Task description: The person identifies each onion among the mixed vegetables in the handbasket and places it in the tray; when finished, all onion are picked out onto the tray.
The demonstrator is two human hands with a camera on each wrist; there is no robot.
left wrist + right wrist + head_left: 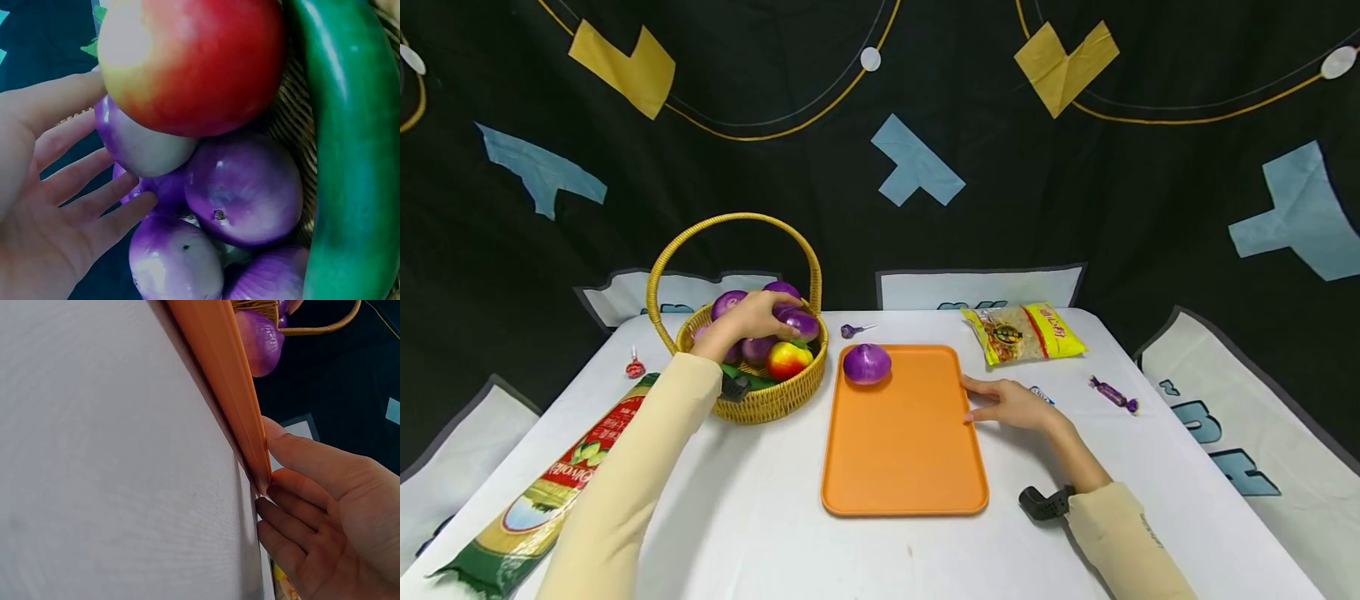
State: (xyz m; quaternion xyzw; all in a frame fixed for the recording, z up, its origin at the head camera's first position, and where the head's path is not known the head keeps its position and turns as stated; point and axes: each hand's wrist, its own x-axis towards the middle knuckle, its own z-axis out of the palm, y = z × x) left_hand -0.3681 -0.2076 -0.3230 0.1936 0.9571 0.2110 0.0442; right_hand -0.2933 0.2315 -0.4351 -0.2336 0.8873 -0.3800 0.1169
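Head view | my left hand (752,321) lies with relaxed fingers over purple onions (790,321) in the wicker basket (767,400) | my right hand (1011,404), fingers straight, touches the orange tray (902,450) edge.

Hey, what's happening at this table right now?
A person sits at a white table. Their left hand reaches into a wicker basket that holds purple onions, an apple and something long and green, fingers straight over the onions. Their right hand rests flat against the right edge of an orange tray. One purple onion already lies at the tray's far end. Candies, a snack bag and a pasta packet lie around.
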